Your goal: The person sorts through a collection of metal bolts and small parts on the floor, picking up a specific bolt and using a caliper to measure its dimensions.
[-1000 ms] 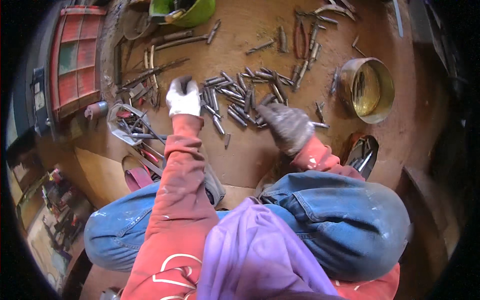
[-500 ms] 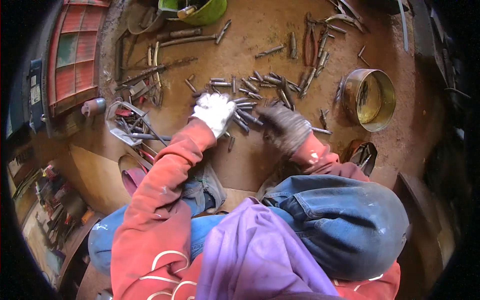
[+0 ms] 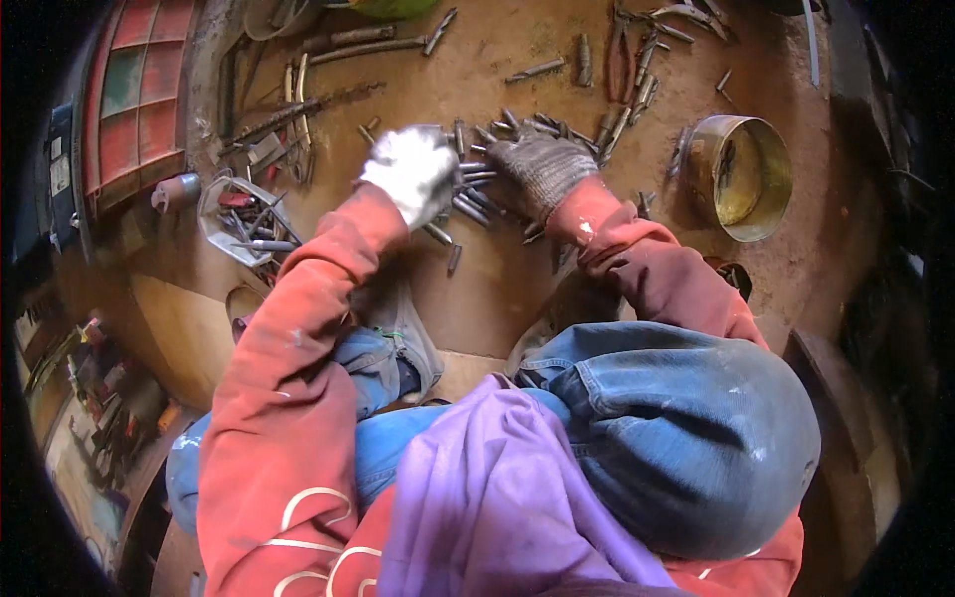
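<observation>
Several metal drill bits (image 3: 472, 207) lie in a loose pile on the brown floor, between my gloved hands. My left hand (image 3: 410, 177), in a white glove, is at the pile's left side; motion smears its fingers, and bits show right beside it. Over the pile's right side bends my right hand (image 3: 545, 171) in a dirty grey glove, its fingers curled down among the bits. What lies under those fingers is hidden. One short bit (image 3: 454, 260) rests apart, closer to my body.
A round metal tin (image 3: 741, 179) stands at the right. Pliers (image 3: 620, 62) and more bits lie beyond the pile. At left are a white container of tools (image 3: 249, 221), a small cup (image 3: 175, 192) and a red grate (image 3: 136, 95). Curved metal bars (image 3: 363, 50) lie far left.
My right hand has moved away from my body and left, onto the pile. My left hand has shifted slightly away and left. The whole view has tilted a little.
</observation>
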The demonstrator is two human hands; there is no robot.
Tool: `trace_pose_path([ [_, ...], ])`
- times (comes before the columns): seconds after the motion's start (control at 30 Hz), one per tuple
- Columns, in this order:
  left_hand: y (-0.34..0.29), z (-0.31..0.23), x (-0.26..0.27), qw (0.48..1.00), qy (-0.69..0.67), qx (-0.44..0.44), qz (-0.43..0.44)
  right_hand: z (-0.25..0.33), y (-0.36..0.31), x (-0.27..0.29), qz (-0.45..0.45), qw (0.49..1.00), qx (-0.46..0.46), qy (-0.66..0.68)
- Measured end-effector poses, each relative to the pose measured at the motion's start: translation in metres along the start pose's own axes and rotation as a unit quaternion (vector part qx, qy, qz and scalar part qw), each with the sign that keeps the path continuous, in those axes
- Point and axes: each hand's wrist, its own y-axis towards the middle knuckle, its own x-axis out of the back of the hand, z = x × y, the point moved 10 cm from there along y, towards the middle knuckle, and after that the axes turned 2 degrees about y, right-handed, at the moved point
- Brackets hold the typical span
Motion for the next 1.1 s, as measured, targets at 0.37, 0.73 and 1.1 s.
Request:
trace_pose_path([
  [0.37, -0.016, 0.035, 0.017, 0.959, -0.233, 0.161, -0.012, 0.0, 0.001, 0.013, -0.009, 0.994, -0.065, 0.086],
  [0.73, 0.033, -0.073, -0.034, 0.976, -0.011, -0.087, 0.2, -0.034, -0.142, -0.05, -0.009, 0.459, -0.223, 0.86],
  [1.1, 0.041, -0.113, 0.009, 0.811, -0.52, 0.091, 0.253, -0.054, -0.135, -0.007, -0.211, 0.745, -0.197, 0.602],
])
